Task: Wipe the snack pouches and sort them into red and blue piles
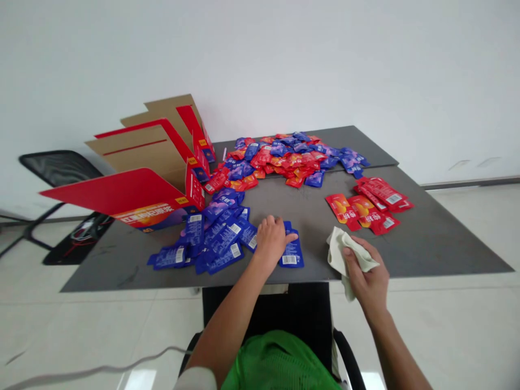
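My left hand is at the front of the table, fingers curled and thumb laid on a blue pouch with a barcode; its fingertips are partly hidden. Left of it lies a loose pile of blue pouches, most with barcodes up. Crumpled in my right hand is an off-white cloth, gripped between thumb and fingers above the front edge. Beyond the cloth, several red pouches with orange fruit prints overlap on the table.
A large mixed heap of red and blue pouches covers the back of the grey table. Open red cardboard boxes stand at the left. A black chair is beyond the left edge, and a cable runs across the floor.
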`<state>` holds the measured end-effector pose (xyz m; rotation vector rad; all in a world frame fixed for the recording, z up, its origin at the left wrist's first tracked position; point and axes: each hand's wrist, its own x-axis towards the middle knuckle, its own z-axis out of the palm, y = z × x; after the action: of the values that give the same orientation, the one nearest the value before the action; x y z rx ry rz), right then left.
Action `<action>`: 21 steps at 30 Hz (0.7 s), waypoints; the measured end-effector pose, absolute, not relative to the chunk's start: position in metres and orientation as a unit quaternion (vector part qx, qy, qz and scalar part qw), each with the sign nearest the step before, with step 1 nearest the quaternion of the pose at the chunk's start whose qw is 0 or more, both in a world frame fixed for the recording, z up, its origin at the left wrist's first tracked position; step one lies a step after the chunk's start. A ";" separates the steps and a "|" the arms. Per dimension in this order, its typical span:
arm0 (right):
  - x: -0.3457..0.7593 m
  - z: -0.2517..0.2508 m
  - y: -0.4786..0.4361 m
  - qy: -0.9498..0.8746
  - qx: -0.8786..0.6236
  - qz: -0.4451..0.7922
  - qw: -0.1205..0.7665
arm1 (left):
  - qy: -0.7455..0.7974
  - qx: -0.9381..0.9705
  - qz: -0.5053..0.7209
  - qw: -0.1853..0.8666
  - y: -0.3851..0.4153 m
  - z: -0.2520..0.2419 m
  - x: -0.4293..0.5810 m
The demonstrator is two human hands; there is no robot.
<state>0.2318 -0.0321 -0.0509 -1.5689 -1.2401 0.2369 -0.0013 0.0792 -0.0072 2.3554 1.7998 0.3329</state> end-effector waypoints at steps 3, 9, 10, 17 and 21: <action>0.231 -0.051 -0.030 -0.523 -0.658 0.101 0.532 | 0.598 0.782 0.105 0.143 0.085 -0.007 0.000; 0.230 -0.048 -0.027 -0.540 -0.643 0.099 0.534 | 0.576 0.778 0.127 0.217 0.097 0.003 0.001; 0.231 -0.049 -0.027 -0.542 -0.641 0.099 0.534 | 0.568 0.778 0.136 0.231 0.098 0.007 0.001; 0.229 -0.053 -0.025 -0.525 -0.646 0.112 0.543 | 0.506 0.785 0.242 0.262 0.079 0.045 -0.003; 0.228 -0.052 -0.025 -0.520 -0.648 0.109 0.545 | 0.397 0.809 0.360 0.241 0.050 0.046 -0.016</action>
<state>0.2280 -0.0248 -0.0516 -1.5377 -1.2344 0.2597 -0.0161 0.0503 0.0462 2.2127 1.0862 0.9846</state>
